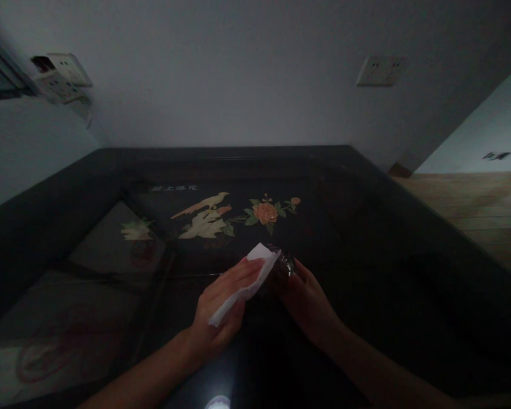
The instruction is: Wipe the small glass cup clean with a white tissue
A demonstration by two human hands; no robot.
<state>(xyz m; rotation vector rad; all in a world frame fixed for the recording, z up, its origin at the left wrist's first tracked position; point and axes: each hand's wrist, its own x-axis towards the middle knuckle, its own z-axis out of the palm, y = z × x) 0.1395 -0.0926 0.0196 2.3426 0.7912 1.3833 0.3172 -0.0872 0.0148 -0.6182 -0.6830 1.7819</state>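
Observation:
A white tissue (242, 292) is in my left hand (219, 298), lying along the palm and fingers. The fingers press it toward a dark, shiny, see-through object (284, 264), perhaps of glass; its exact kind is too dim to tell. My right hand (310, 304) is closed around this object from the right side. Both hands are close together above a glossy black table (349, 227). Just beyond them, the tabletop carries a picture of a bird (204, 204) and an orange flower (264, 213) with green leaves.
A pale wall stands behind the table's far edge, with a wall socket (382, 71) at the right. More sockets (70, 69) and a power strip (62, 88) are at the upper left. Wooden flooring (472, 207) shows at the right. The glossy top reflects a light (218, 402).

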